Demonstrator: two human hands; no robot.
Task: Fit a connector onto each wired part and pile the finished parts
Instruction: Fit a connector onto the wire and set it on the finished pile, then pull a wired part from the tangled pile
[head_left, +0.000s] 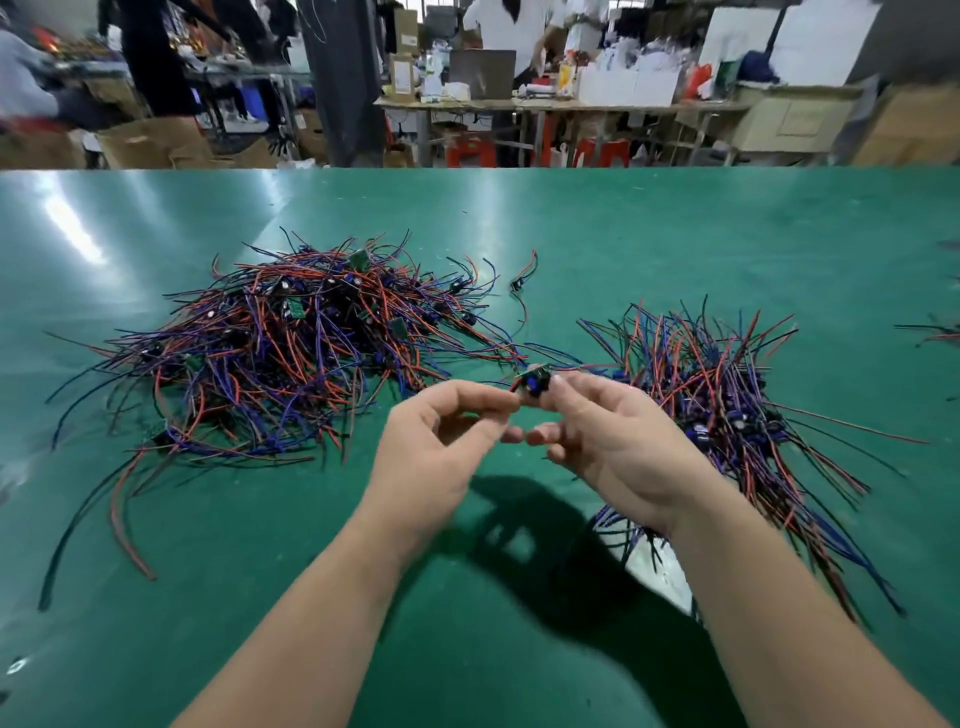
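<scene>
Two piles of red, blue and black wired parts lie on the green counter: a larger pile toward the left edge and a smaller pile toward the right edge. One loose part lies nearer the far edge. Between the piles, both hands hold one wired part above the counter. The left hand has a fingertip grip pinching its left end, and the right hand has curled fingers gripping its right side.
</scene>
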